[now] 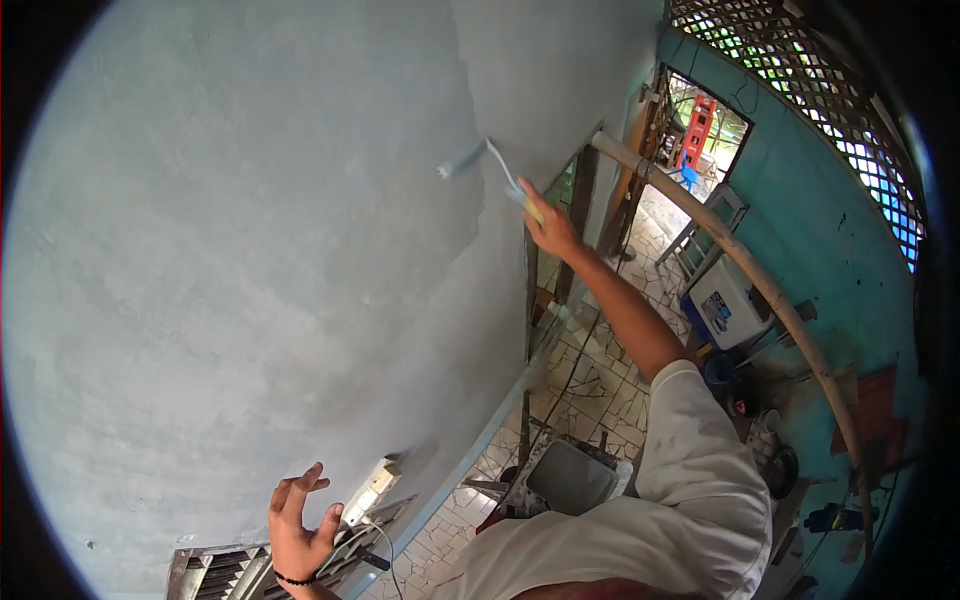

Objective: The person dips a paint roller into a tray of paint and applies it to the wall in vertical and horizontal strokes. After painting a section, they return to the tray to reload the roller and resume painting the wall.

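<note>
My right hand (549, 228) is closed round the handle of a paint roller (463, 161), my arm stretched up along the wall. The roller's sleeve lies against the grey-blue wall (250, 220), near the edge between a darker patch and a lighter one. Lower left, my left hand (300, 525) is raised with its fingers apart and holds nothing; a dark beaded bracelet is on its wrist. Just right of that hand, a white power outlet (370, 492) with a cord plugged in is on the wall.
Below stands a grey tray (572, 477) on a stand over the tiled floor (590, 385). A long wooden pole (740, 250) crosses the right side. Behind it are a ladder (703, 235), a white container (728, 305) and a teal wall (820, 230). A slatted opening (225, 575) is at lower left.
</note>
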`<action>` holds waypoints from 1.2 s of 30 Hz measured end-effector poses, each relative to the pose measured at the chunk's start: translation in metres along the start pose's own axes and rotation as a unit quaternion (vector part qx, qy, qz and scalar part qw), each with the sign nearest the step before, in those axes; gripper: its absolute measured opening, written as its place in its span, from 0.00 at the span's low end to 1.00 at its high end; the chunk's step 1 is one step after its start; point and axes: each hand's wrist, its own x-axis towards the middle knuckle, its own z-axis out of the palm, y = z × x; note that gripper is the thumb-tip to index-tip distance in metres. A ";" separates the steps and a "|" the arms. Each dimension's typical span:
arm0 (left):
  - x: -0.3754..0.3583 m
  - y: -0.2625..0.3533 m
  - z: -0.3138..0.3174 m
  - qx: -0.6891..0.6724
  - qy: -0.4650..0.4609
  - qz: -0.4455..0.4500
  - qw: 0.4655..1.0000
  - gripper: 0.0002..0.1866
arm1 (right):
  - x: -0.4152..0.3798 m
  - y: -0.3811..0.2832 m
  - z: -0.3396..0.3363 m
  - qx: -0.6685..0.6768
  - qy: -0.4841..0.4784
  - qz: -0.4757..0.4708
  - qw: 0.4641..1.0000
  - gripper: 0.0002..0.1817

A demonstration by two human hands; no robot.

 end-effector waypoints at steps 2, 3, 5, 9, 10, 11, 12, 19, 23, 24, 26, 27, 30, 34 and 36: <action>-0.007 -0.001 -0.002 -0.011 0.006 -0.029 1.000 0.31 | -0.061 0.031 0.016 0.000 -0.080 0.089 0.993 0.44; -0.010 -0.001 -0.003 -0.015 0.009 -0.042 0.999 0.30 | -0.085 0.030 0.012 -0.007 -0.113 0.086 0.990 0.44; -0.012 -0.003 -0.006 -0.018 0.009 -0.046 0.999 0.30 | -0.119 0.034 0.007 -0.030 -0.183 0.109 0.977 0.44; -0.011 -0.007 -0.005 -0.018 0.000 -0.038 0.999 0.31 | -0.124 0.048 0.007 -0.041 -0.227 0.122 0.965 0.42; -0.011 -0.008 -0.005 -0.020 -0.001 -0.039 0.999 0.31 | -0.121 0.045 0.004 -0.031 -0.215 0.104 0.971 0.41; -0.011 -0.008 -0.005 -0.023 -0.002 -0.041 0.999 0.31 | -0.114 0.045 0.002 -0.014 -0.184 0.088 0.979 0.41; -0.010 -0.008 -0.002 -0.027 -0.004 -0.042 0.999 0.31 | -0.096 0.039 -0.001 0.001 -0.154 0.072 0.985 0.40; -0.005 -0.005 0.003 -0.019 -0.001 -0.022 1.000 0.31 | -0.022 0.018 -0.005 -0.007 -0.043 -0.006 0.999 0.38; -0.008 -0.012 0.000 -0.019 -0.007 -0.019 1.000 0.31 | -0.071 0.038 -0.005 -0.043 -0.144 0.105 0.983 0.39; -0.007 -0.013 0.000 -0.016 -0.005 -0.017 1.000 0.31 | -0.081 0.037 -0.005 -0.046 -0.164 0.126 0.977 0.40; -0.008 -0.013 -0.001 -0.012 -0.007 -0.017 1.000 0.31 | -0.087 0.043 -0.008 -0.057 -0.199 0.154 0.966 0.40; -0.008 -0.012 -0.001 -0.015 -0.005 -0.012 1.000 0.31 | -0.082 0.034 -0.017 -0.065 -0.215 0.161 0.961 0.40; -0.007 -0.010 -0.003 -0.021 0.000 -0.001 1.000 0.31 | -0.060 0.018 -0.032 -0.074 -0.212 0.147 0.963 0.40; -0.005 -0.013 0.000 -0.022 -0.007 -0.001 1.000 0.32 | 0.001 0.003 -0.041 -0.042 -0.070 0.008 0.997 0.40; -0.004 -0.012 0.001 -0.021 -0.010 -0.003 1.000 0.32 | 0.028 -0.010 -0.045 -0.023 -0.053 0.022 0.998 0.40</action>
